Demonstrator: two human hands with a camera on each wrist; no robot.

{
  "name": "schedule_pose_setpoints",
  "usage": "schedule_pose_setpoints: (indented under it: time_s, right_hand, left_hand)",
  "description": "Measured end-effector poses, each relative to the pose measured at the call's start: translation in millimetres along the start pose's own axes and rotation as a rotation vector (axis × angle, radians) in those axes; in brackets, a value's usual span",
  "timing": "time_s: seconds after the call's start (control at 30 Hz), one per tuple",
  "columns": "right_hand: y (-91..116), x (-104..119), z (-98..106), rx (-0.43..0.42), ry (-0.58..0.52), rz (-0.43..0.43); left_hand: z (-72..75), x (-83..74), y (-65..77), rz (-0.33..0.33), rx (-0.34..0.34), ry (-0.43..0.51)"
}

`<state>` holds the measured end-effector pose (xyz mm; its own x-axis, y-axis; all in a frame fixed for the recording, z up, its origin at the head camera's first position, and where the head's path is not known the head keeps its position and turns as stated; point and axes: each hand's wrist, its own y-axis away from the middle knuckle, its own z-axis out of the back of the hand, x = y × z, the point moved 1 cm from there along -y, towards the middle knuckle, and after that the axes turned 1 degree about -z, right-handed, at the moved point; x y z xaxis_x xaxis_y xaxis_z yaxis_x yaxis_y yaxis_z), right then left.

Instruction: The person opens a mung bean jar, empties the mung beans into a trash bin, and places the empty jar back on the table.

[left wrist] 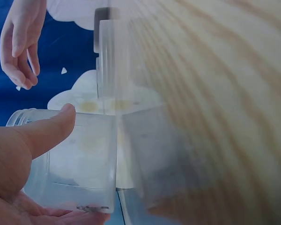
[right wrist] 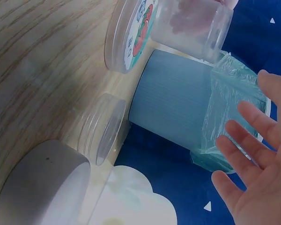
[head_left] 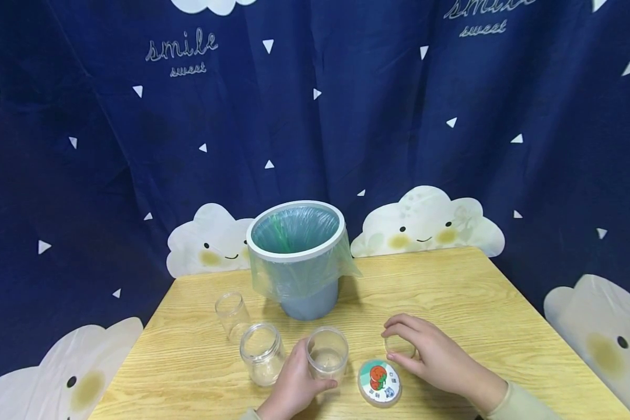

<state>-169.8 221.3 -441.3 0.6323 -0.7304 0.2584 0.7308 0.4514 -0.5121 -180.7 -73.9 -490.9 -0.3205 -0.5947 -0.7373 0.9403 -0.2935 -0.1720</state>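
My left hand (head_left: 297, 379) grips a clear plastic jar (head_left: 328, 352), thumb on the near side and fingers around its far side. In the left wrist view the jar (left wrist: 82, 154) has its base right at the tabletop. My right hand (head_left: 430, 353) is held over a clear round lid (head_left: 401, 348); the right wrist view shows its fingers (right wrist: 241, 157) loosely spread, apart from the lid (right wrist: 103, 129), which rests on the table. Between the hands lies a round lid with a tomato picture (head_left: 380, 382). A grey-white round piece (right wrist: 42, 183) sits beside the clear lid, hidden behind my right hand in the head view.
Left of my left hand stand a wide clear jar (head_left: 262, 356) and a slimmer clear one (head_left: 233, 318). Behind them is a blue bin (head_left: 310, 300) lined with a green bag (head_left: 278, 274). A dark blue curtain (head_left: 315, 116) hangs past the table (head_left: 425, 280).
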Motion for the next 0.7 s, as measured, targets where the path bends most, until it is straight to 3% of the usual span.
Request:
schedule_pose_setpoints:
  time_s: [0.27, 0.7]
  right_hand:
    - [1.1, -3.5, 4.2, -0.062, 0.025, 0.032]
    - [3.0, -5.8, 3.8, -0.022, 0.027, -0.006]
  left_hand:
    - [-3.7, -0.7, -1.6, 0.033, 0.023, 0.004]
    - [-3.9, 0.9, -1.6, 0.071, 0.027, 0.075]
